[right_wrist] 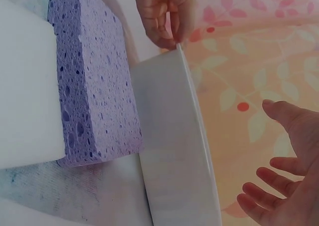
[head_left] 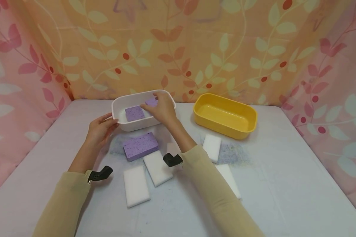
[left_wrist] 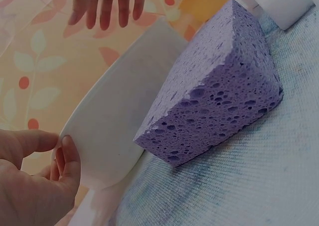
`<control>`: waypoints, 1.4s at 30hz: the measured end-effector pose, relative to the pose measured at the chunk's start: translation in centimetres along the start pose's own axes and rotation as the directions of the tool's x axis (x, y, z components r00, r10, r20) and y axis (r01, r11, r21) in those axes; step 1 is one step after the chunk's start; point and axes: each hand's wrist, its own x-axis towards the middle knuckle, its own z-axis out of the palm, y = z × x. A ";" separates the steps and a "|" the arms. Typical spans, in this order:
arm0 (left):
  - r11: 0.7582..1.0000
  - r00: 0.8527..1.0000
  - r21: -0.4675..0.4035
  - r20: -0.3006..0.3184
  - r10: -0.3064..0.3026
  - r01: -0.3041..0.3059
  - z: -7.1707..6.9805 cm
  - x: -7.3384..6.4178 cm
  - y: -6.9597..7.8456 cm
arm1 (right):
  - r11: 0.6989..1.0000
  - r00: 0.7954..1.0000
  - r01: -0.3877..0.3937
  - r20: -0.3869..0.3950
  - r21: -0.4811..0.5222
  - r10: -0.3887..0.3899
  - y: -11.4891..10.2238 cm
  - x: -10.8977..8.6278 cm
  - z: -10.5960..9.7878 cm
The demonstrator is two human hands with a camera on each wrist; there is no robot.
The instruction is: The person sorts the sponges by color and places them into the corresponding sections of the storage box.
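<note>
At the back left of the table stands a white oblong container (head_left: pixel 139 124). My left hand (head_left: pixel 96 133) pinches its left end at the rim between thumb and fingers, as the left wrist view (left_wrist: pixel 42 171) also shows. Inside the container lie two purple sponges, one (head_left: pixel 134 114) toward the left and another (head_left: pixel 151 101) partly hidden behind my right hand (head_left: pixel 163 109). That right hand hovers over the container's right part, its fingers spread and nothing in them in the right wrist view. In front of the container a third purple sponge (head_left: pixel 140 146) rests on the cloth.
A yellow container (head_left: pixel 225 115) stands at the back right. Several white foam blocks lie in front, among them one (head_left: pixel 137 186) near the left forearm, one (head_left: pixel 158 168) against the purple sponge, and one (head_left: pixel 212 148) before the yellow container. A patterned curtain (head_left: pixel 195 49) closes off the back.
</note>
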 end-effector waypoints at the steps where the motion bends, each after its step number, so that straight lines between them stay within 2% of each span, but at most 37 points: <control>1: 1.000 1.000 0.002 -0.001 -0.001 0.001 0.0 0.0 0.0 | 1.000 1.000 0.016 0.001 0.011 -0.016 0.0 -0.1 -0.1; 4: 1.000 1.000 0.009 -0.002 0.002 -0.002 0.0 -0.1 0.0 | 0.996 0.999 0.044 0.028 0.081 -0.046 0.1 -0.6 -0.3; 8: 1.000 1.000 0.001 0.010 0.010 -0.010 0.1 -0.3 0.1 | 0.980 0.995 0.039 0.077 0.195 -0.055 0.3 -1.4 -0.6; 13: 1.000 1.000 -0.002 0.020 0.006 -0.006 0.0 -0.4 0.1 | 0.965 0.992 0.044 0.099 0.259 -0.072 0.5 -2.2 -0.7; 19: 1.000 1.000 0.000 0.019 0.006 -0.006 -0.1 -0.3 0.1 | 0.956 0.989 0.056 0.114 0.289 -0.092 0.5 -3.0 -0.6; 26: 1.000 1.000 -0.019 0.023 0.021 -0.020 0.0 -0.4 0.1 | 0.939 0.991 0.042 0.104 0.340 -0.081 0.7 -3.8 -0.1; 32: 0.999 0.999 -0.035 0.028 0.024 -0.023 0.0 -0.4 0.1 | 0.930 0.984 0.036 0.148 0.365 -0.096 1.0 -4.7 0.2; 42: 1.000 1.000 -0.024 0.012 0.018 -0.017 0.1 -0.4 0.1 | 0.935 0.965 0.053 0.221 0.351 -0.138 1.4 -5.4 0.3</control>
